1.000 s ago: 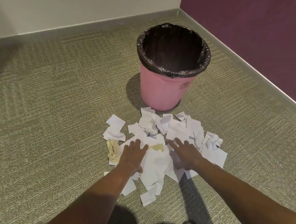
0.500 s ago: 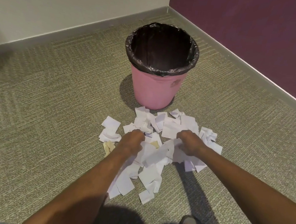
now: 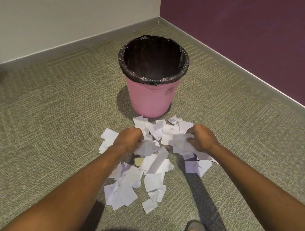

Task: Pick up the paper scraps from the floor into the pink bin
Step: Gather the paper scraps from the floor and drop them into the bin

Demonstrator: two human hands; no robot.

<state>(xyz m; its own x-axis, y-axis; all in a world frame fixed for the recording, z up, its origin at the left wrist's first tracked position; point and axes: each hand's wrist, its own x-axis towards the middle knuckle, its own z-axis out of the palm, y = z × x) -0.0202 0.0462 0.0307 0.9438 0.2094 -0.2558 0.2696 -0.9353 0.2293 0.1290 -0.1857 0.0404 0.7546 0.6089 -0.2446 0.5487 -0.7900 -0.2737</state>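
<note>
The paper scraps [image 3: 143, 169] lie heaped on the carpeted floor [image 3: 53, 123] just in front of the pink bin [image 3: 150, 98]. The left hand [image 3: 128, 140] and right hand [image 3: 202, 139] each clutch a bunched handful. This looks like the first grab; next, both fistfuls need lifting over the black liner [image 3: 152, 77] without shedding pieces.

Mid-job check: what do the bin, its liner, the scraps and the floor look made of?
The bin looks like moulded plastic: smooth matte pink wall, one dark scuff. The liner seems thin black plastic film, glossy and wrinkled over the rim. The scraps are thin white paper, creased, torn-edged. The floor is low-pile carpet, ribbed grey-green weave.
</note>
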